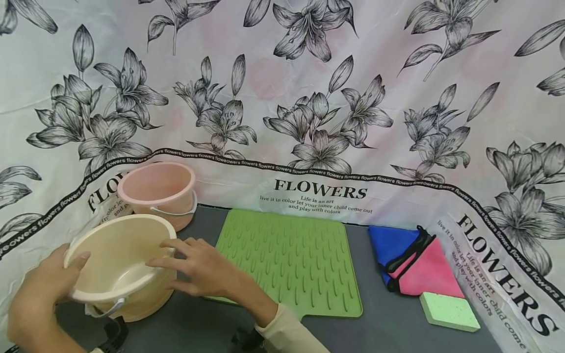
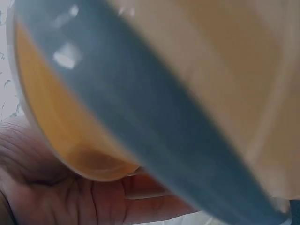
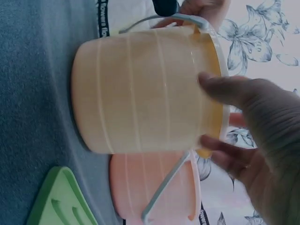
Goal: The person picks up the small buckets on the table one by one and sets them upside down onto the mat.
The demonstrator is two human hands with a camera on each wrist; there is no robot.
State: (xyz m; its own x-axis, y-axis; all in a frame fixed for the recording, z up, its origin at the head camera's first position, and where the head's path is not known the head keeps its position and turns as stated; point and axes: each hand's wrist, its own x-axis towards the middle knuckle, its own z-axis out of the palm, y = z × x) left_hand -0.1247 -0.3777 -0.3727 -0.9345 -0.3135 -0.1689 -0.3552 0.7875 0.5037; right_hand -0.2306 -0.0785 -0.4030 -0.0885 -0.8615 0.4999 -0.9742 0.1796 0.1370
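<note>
A cream bucket (image 1: 132, 294) stands on the dark table at the front left, its pale handle (image 1: 108, 310) hanging toward the person. My left hand (image 1: 46, 289) grips its left rim, with the thumb over the edge and the fingers outside. In the left wrist view, the handle crosses close before the lens and hides part of that grip. At the right rim is my right hand (image 1: 198, 267), fingers spread and reaching over the edge. The right wrist view shows the right thumb (image 3: 225, 89) beside the bucket's outer wall near the rim.
Behind the cream bucket stands a pink bucket (image 1: 185, 196). A green ridged mat (image 1: 287, 264) lies mid-table. On the right are blue cloth (image 1: 388, 240) and pink cloth (image 1: 428, 274) with black cords, and a pale green sponge (image 1: 450, 311). Flower-printed fabric (image 1: 318, 191) borders the table behind.
</note>
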